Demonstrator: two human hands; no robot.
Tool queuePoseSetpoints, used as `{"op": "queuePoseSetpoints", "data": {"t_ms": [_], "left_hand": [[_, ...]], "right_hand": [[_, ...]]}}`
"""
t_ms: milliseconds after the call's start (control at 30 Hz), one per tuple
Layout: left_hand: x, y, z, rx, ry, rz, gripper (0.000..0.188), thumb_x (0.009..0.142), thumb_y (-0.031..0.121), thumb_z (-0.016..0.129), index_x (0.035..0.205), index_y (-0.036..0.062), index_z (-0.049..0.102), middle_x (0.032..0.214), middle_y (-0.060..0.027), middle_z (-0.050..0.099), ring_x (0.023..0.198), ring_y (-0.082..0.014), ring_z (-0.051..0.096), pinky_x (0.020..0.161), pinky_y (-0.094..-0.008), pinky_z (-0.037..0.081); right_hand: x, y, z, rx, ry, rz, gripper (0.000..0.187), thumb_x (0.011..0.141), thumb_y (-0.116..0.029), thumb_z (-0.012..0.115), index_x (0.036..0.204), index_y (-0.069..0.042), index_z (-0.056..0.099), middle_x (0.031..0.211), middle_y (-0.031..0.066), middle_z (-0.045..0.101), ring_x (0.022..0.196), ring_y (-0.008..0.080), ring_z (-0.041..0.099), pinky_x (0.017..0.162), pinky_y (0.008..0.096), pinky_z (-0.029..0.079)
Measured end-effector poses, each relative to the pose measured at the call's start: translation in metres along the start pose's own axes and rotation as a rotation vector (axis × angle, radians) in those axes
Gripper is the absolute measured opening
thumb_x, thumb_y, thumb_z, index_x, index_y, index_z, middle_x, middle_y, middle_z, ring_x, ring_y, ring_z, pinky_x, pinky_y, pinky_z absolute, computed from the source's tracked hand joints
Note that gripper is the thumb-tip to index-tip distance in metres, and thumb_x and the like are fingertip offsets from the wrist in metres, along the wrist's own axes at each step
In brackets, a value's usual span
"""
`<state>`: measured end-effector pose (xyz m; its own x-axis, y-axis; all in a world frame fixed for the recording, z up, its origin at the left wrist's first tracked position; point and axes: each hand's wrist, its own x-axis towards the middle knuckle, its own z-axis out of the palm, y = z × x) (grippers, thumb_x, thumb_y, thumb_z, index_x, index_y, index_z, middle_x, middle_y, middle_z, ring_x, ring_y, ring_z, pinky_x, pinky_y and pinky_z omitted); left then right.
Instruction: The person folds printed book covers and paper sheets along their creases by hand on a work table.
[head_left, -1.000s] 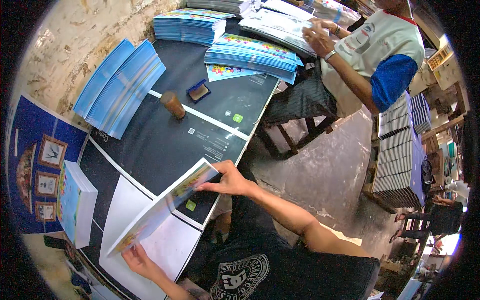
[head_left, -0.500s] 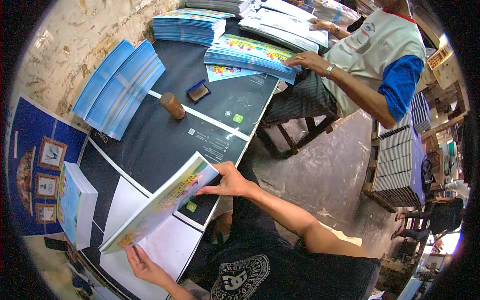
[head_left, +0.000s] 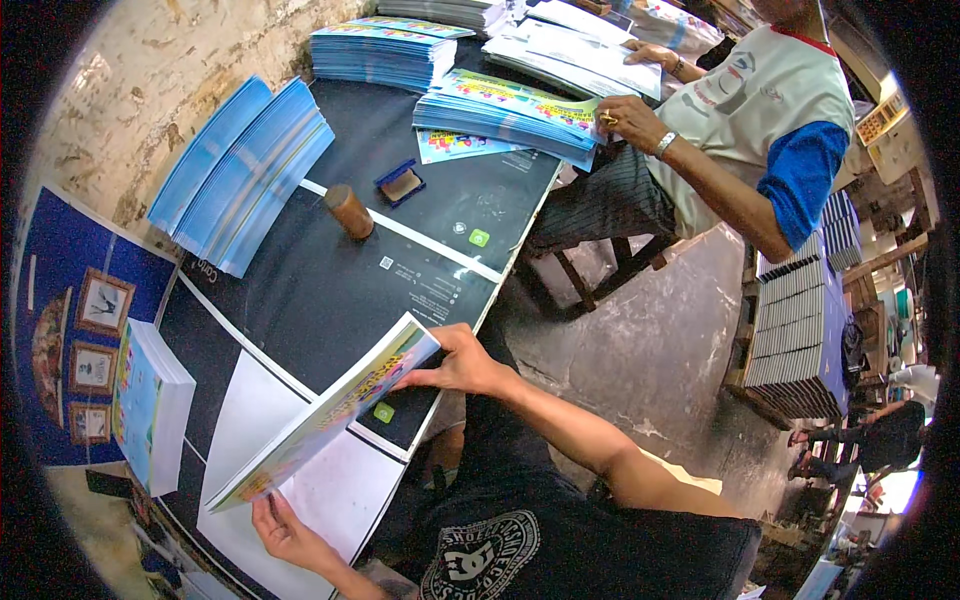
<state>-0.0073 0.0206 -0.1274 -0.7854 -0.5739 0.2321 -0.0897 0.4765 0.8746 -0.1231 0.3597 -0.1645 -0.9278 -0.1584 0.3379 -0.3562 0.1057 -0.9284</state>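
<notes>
A thin book with a colourful printed cover [head_left: 335,410] stands tilted on its edge over a white sheet [head_left: 325,490] on the table. My right hand [head_left: 455,360] is closed on its upper right end, the thumb and fingers pinching it. At the lower left end, my left hand [head_left: 290,530] pinches the bottom edge of the book between thumb and fingertips. Left of it, a thick stack of similar books [head_left: 155,410] stands by the table's edge.
Stacks of blue-edged booklets [head_left: 245,175] lean at the wall; more booklets [head_left: 505,110] lie at the far side. A wooden cylinder [head_left: 349,212] and an ink pad [head_left: 400,184] sit on the black table [head_left: 330,290]. A co-worker [head_left: 745,110] sits at the far right, handling sheets.
The book's upper right end has dipped slightly, and my hands keep their hold. The co-worker's nearer hand has lifted a little at the edge of the booklets.
</notes>
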Motion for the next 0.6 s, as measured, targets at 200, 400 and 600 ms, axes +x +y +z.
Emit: {"op": "queuePoseSetpoints", "data": {"t_ms": [200, 400, 600], "left_hand": [[-0.002, 0.002, 0.0, 0.003, 0.001, -0.018, 0.032, 0.095, 0.005, 0.061, 0.12, -0.0122, 0.051, 0.121, -0.023, 0.06, 0.112, -0.0242, 0.059, 0.1, -0.0332, 0.045], [-0.005, 0.008, 0.001, -0.034, 0.001, 0.008, 0.022, 0.093, 0.005, 0.063, 0.109, -0.0077, 0.054, 0.109, -0.0187, 0.064, 0.102, -0.0226, 0.061, 0.092, -0.0332, 0.048], [-0.009, 0.015, 0.006, -0.077, 0.01, -0.008, 0.015, 0.093, 0.005, 0.063, 0.098, -0.0031, 0.053, 0.101, -0.0156, 0.064, 0.097, -0.0202, 0.061, 0.089, -0.0321, 0.047]], "right_hand": [[-0.001, 0.005, 0.002, 0.002, 0.028, -0.007, 0.034, 0.075, -0.019, 0.084, 0.101, -0.001, 0.071, 0.096, 0.0126, 0.073, 0.086, 0.0213, 0.072, 0.076, 0.0314, 0.055], [-0.002, 0.01, 0.009, -0.037, 0.083, -0.049, 0.025, 0.076, -0.016, 0.082, 0.096, -0.004, 0.073, 0.093, 0.012, 0.073, 0.081, 0.0208, 0.072, 0.071, 0.0315, 0.054], [-0.001, 0.004, 0.01, -0.04, 0.086, -0.03, 0.02, 0.076, -0.01, 0.082, 0.092, -0.004, 0.073, 0.096, 0.0078, 0.074, 0.085, 0.016, 0.071, 0.075, 0.0288, 0.055]]}}
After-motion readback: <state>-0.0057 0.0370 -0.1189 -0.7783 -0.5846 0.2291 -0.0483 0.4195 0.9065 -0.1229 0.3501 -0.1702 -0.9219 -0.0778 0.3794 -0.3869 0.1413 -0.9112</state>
